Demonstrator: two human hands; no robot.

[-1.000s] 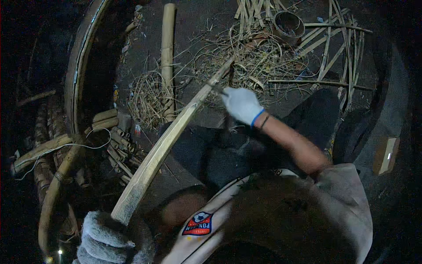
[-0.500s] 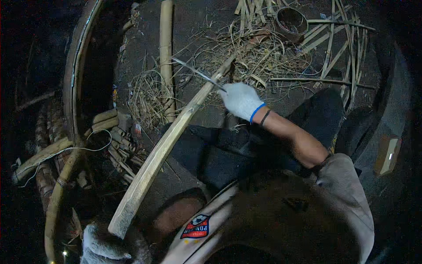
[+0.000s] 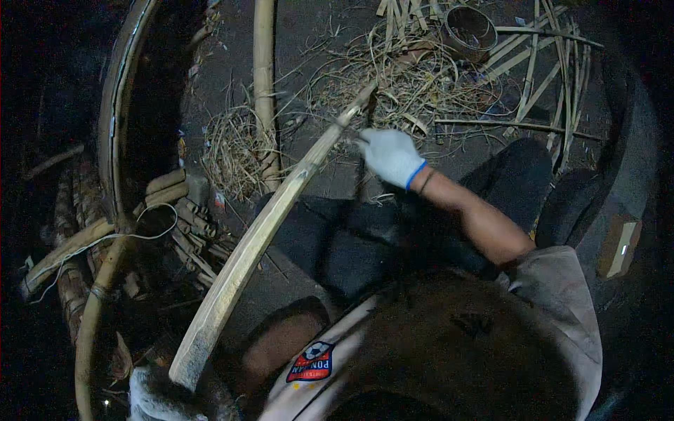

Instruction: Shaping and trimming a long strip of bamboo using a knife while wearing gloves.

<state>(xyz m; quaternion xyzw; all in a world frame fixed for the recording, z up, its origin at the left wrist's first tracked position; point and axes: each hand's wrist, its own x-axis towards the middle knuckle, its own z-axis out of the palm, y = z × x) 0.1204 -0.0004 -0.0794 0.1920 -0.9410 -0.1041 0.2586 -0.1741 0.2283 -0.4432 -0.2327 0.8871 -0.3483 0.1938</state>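
Note:
A long, pale length of split bamboo (image 3: 260, 235) slants from the lower left up toward the middle top, its far end narrower. My left hand (image 3: 158, 401), in a white glove at the lower left, is closed at the near end; shadow and the picture's edge hide some of its fingers. Near the far end is my right hand (image 3: 393, 158), in a white glove with a blue cuff. It is closed on a knife (image 3: 355, 133), whose thin blade is smeared by motion and lies across the bamboo. The knife's handle is hidden in my fist.
Tangled shavings (image 3: 421, 88) and a round tin (image 3: 470, 31) lie ahead, with crossed slats (image 3: 533, 77) to the right. A bamboo pole (image 3: 264, 77) lies beyond my legs. Curved poles (image 3: 116, 119) and cut bamboo pieces (image 3: 189, 224) crowd the left. A small box (image 3: 619, 245) sits far right.
My right hand has shifted slightly right and nearer, and the knife blade has gone from clear to blurred. The split bamboo and my left hand have barely moved.

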